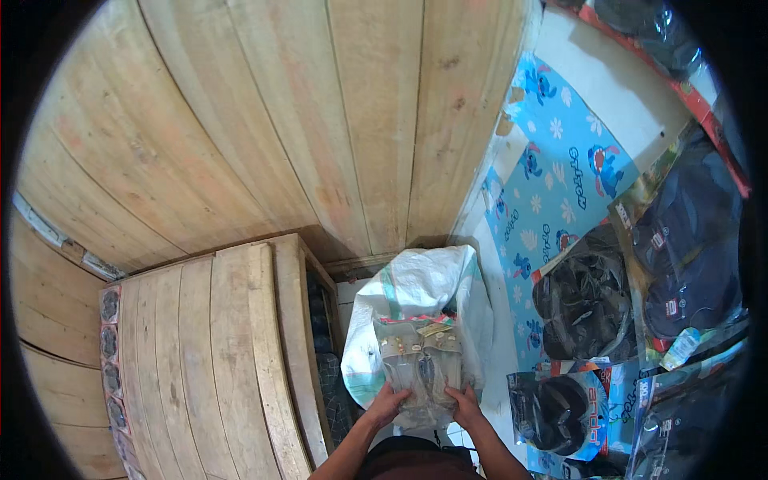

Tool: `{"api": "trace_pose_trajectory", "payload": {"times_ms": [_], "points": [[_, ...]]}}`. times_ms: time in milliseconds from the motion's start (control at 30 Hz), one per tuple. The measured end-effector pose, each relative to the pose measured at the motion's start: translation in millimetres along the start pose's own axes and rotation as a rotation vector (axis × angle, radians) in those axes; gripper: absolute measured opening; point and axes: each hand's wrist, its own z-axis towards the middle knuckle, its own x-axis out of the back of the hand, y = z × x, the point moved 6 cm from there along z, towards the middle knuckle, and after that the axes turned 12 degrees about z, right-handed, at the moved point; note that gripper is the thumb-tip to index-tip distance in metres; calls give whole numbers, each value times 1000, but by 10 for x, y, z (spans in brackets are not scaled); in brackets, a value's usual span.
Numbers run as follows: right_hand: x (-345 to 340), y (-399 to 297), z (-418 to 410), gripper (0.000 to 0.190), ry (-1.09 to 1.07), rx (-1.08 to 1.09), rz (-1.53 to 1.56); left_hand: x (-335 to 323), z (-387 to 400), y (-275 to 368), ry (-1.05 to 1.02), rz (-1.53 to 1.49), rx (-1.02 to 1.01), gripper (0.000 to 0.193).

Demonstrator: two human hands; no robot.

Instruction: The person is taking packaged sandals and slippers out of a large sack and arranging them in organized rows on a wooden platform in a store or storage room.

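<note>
Both of my hands hold a clear plastic package with a pair of beige sandals (420, 366) in it. My left hand (390, 403) grips its lower left side, with the thumb on top. On the lower right side lies the grip of my right hand (465, 403). The package is over the mouth of a white woven sack (420, 276) with green stripes, which stands on the floor just ahead of me. Something red and green shows inside the sack behind the package. The fingers under the package are hidden.
A slatted wooden bench or cabinet (192, 354) stands at the left, with dark items on its open side. Plank walls (288, 120) rise ahead. At the right, packaged dark sandals (585, 300) lie or hang against a blue cartoon-patterned sheet (558, 174).
</note>
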Motion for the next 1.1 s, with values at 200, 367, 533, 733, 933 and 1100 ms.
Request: {"api": "trace_pose_trajectory", "payload": {"times_ms": [200,367,533,733,933,1100], "points": [[-903,-65,-201,61,-261,68,-75,118,-670,727,34,1,-222,57],[-1577,329,-35,58,-439,-67,-119,525,-1239,1131,203,-99,-339,50],[-2313,901,-84,56,-523,-212,-197,1132,-1700,1215,359,-192,-422,40],[-2943,1578,-197,57,-623,-297,-299,1732,-2389,1161,583,-229,-521,39],[-3360,2205,-25,51,-803,-594,-489,2040,-2773,1023,765,-434,-632,34],[-3494,2703,214,51,-726,-1021,-464,2336,-2844,902,941,-502,-691,32]]}}
